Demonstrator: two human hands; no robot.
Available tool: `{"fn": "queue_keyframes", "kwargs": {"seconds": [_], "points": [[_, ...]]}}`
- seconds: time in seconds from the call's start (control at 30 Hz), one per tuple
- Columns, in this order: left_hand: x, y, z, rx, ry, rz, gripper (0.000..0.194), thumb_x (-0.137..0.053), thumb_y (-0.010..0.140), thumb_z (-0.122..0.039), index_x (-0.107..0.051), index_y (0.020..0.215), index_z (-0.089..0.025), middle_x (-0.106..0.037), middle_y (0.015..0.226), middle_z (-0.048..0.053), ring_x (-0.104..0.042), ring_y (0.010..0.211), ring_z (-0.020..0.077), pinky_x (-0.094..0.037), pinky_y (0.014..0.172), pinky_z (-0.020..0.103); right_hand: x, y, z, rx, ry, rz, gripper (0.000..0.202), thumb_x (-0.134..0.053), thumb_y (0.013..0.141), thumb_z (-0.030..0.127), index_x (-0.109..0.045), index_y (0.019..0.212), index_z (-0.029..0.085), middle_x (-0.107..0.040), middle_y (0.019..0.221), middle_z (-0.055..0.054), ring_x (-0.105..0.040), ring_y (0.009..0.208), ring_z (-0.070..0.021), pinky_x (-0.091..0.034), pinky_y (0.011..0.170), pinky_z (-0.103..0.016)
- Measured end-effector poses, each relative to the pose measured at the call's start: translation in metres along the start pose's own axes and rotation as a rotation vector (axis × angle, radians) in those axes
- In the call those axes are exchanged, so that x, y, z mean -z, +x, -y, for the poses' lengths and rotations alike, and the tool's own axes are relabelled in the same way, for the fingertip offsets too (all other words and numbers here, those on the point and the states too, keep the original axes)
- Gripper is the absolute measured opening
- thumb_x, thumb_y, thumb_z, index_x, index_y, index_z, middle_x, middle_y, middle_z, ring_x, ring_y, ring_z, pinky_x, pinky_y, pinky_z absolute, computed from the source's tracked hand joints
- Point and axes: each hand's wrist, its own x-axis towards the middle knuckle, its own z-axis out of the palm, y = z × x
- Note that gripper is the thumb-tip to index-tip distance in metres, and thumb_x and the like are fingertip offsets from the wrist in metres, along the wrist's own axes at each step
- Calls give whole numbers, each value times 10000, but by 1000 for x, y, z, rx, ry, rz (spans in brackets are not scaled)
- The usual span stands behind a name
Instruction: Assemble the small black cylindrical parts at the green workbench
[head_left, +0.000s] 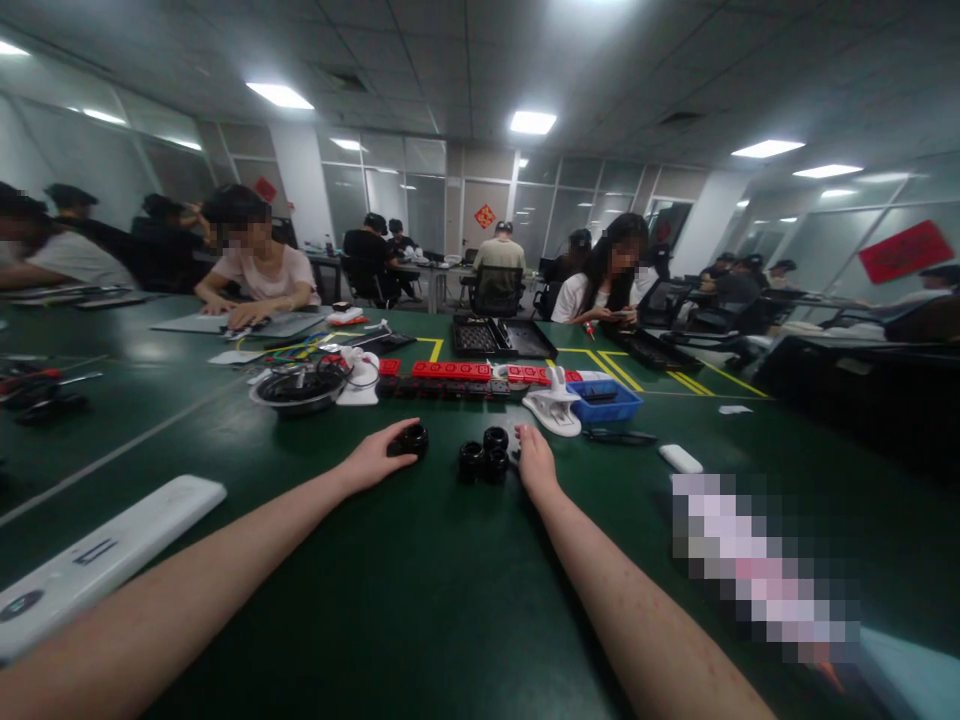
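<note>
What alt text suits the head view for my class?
A person's left hand holds a round black part at a green table; three similar parts cluster beside the right hand. Behind them are red pieces and a blue bin.

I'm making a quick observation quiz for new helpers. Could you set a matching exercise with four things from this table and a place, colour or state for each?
1. Left hand
2. Tray
3. Three round parts
4. Row of blocks

A. Red
B. Has its fingers around one round black part
C. Blue
D. Grouped beside the right hand

Pairs: 1-B, 2-C, 3-D, 4-A
</note>
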Motion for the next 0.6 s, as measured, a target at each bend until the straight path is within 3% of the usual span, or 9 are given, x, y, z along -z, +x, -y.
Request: {"fn": "queue_keyframes", "kwargs": {"seconds": [0.17, 0.27, 0.33, 0.47, 0.6], "points": [[12, -96, -26, 24, 59, 16, 557, -609, 717, -315, -432, 1243, -267, -518, 1213, 41, -459, 1117, 250, -320, 962, 385, 0, 0, -2, -19, 33, -2, 236, -504, 879, 266, -520, 1088, 159, -559, 1095, -62, -583, 905, -195, -493, 760, -387], [2, -150, -51, 7, 89, 87, 528, -593, 750, -283, -413, 1246, -286, -533, 1165, 30, -492, 1061, 226, -358, 927, 378, 5, -3, 3, -22, 39, -45, 239, -507, 877, 266, -518, 1090, 156, -560, 1091, -62, -584, 902, -195, -496, 755, -386], [-8, -173, -69, -47, 96, 144, 545, -619, 730, -251, -416, 1235, -284, -538, 1145, 33, -500, 1034, 218, -378, 908, 354, 10, -8, 12, -16, 32, -104, 241, -509, 876, 267, -519, 1089, 154, -560, 1089, -60, -584, 902, -198, -495, 756, -388], [-33, -184, -101, -169, 109, 268, 623, -697, 661, -227, -430, 1224, -242, -558, 1113, 60, -528, 984, 229, -415, 866, 316, 14, -34, 39, 89, 15, -180, 251, -508, 876, 268, -511, 1100, 156, -545, 1116, -66, -568, 938, -208, -476, 786, -409], [-59, -166, -122, -318, 136, 386, 502, -679, 694, -249, -493, 1160, -233, -601, 1053, 53, -565, 944, 222, -443, 820, 286, 18, -91, 74, 287, -18, -6, 215, -516, 824, 260, -567, 1001, 148, -602, 997, -81, -556, 945, -234, -438, 851, -412]]}}
